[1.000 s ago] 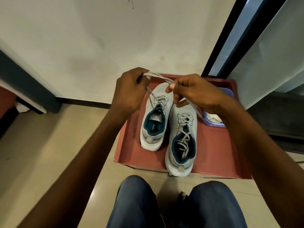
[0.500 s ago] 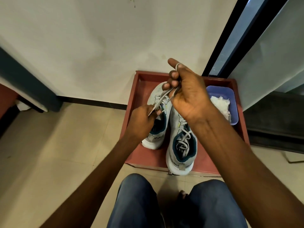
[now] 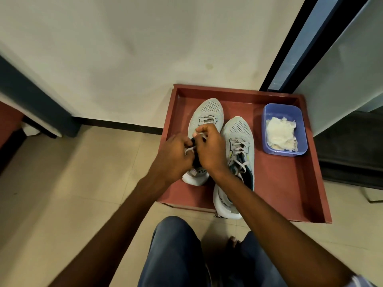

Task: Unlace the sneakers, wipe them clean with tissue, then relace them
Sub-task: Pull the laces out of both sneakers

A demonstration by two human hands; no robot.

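Observation:
Two light grey sneakers with teal linings stand side by side in a reddish-brown tray [image 3: 290, 183]. The left sneaker [image 3: 207, 112] has grey lace only across its front eyelets. My left hand [image 3: 174, 156] and my right hand [image 3: 209, 148] are close together over its tongue. Each pinches a strand of the grey lace [image 3: 189, 150]. The hands hide the middle and rear of that shoe. The right sneaker [image 3: 240, 137] is laced all the way and lies untouched beside my right wrist.
A blue plastic tub [image 3: 285, 129] with crumpled white tissue sits in the tray's far right corner. The tray rests on a beige tiled floor against a white wall. A dark door frame [image 3: 290, 59] rises at the right. My knees in jeans [image 3: 176, 255] are below.
Both hands have come down from the raised, stretched lace to the left sneaker's tongue and now work close together there.

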